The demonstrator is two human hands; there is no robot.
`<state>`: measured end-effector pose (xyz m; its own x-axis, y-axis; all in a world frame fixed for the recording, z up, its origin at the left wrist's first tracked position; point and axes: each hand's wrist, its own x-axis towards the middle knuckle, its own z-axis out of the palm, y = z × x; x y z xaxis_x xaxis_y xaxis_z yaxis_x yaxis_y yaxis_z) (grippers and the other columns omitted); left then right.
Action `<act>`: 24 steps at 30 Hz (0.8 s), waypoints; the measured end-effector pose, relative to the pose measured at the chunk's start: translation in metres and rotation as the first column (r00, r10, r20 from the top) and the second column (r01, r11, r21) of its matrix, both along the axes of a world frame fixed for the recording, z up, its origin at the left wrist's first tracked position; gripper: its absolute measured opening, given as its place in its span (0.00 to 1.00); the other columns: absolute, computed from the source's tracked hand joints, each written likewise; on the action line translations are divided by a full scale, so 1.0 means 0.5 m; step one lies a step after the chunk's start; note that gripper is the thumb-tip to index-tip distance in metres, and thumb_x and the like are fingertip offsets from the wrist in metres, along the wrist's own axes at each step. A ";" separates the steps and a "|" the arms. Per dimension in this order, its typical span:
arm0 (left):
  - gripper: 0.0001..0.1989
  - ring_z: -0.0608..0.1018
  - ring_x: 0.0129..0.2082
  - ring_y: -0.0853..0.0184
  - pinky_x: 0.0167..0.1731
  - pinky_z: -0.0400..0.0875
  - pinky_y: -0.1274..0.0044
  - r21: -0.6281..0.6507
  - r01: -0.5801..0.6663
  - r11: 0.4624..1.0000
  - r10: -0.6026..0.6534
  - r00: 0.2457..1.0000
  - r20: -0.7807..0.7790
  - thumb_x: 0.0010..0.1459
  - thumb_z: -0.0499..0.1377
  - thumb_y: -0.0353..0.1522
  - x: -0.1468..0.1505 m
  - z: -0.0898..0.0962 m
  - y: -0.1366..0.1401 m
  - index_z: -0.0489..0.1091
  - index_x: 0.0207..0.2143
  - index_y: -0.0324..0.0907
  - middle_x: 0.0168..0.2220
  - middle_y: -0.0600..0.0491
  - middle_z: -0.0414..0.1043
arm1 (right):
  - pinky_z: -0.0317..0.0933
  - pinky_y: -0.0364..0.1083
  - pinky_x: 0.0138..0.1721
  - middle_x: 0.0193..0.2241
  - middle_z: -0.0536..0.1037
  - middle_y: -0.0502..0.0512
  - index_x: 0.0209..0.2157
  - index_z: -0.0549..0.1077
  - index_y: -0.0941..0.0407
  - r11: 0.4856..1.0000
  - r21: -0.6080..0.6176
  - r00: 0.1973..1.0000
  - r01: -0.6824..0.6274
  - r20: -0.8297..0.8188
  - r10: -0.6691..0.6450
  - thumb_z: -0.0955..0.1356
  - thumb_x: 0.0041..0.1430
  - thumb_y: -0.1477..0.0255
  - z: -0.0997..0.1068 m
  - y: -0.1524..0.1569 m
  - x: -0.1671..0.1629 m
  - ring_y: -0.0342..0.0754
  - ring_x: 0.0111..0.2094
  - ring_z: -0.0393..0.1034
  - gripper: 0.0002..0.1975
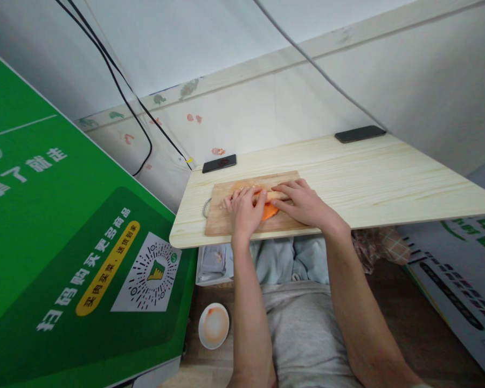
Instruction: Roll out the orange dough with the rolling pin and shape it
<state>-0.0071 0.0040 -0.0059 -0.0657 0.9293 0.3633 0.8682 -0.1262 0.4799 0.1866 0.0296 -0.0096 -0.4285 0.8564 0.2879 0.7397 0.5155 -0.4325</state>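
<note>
A wooden cutting board (219,222) lies at the left part of the table, with a metal ring handle on its left side. On it is a flat piece of orange dough (270,211), partly covered by my hands. A short pale wooden rolling pin (274,196) lies across the dough. My left hand (244,210) is closed over the pin's left part, thumb toward the middle. My right hand (303,202) is closed over its right part, fingers pointing left. Both pin ends are hidden under the hands. Pale crumbs or flour and an orange smear show beyond the left hand.
The narrow light-wood table (388,178) stands against a wall. One dark phone (219,163) lies behind the board, another (360,133) farther right. A stained white bowl (214,325) sits below on the left. Green printed panel (84,215) at left; cables hang by the wall.
</note>
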 end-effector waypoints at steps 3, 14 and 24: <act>0.12 0.79 0.59 0.54 0.65 0.60 0.58 0.003 0.000 1.000 0.000 1.000 0.005 0.77 0.59 0.41 0.000 -0.001 0.001 0.83 0.48 0.52 0.56 0.53 0.85 | 0.68 0.68 0.65 0.61 0.80 0.65 0.64 0.79 0.52 1.000 -0.014 1.000 -0.005 0.011 0.005 0.65 0.76 0.56 0.005 -0.003 0.001 0.69 0.65 0.67 0.25; 0.12 0.78 0.60 0.54 0.66 0.60 0.58 -0.001 0.001 1.000 -0.001 1.000 0.018 0.77 0.59 0.41 0.000 -0.001 0.001 0.83 0.48 0.51 0.57 0.53 0.85 | 0.68 0.70 0.65 0.62 0.80 0.65 0.64 0.79 0.52 1.000 -0.002 1.000 0.012 0.006 -0.012 0.66 0.76 0.56 0.003 -0.002 -0.002 0.70 0.66 0.66 0.25; 0.13 0.78 0.59 0.55 0.64 0.60 0.60 0.001 0.002 1.000 -0.002 1.000 0.000 0.77 0.58 0.41 0.000 0.000 -0.001 0.83 0.47 0.51 0.57 0.52 0.85 | 0.68 0.69 0.64 0.61 0.81 0.65 0.64 0.79 0.52 1.000 0.004 1.000 0.027 0.005 -0.027 0.66 0.76 0.55 -0.002 0.000 -0.005 0.70 0.66 0.65 0.25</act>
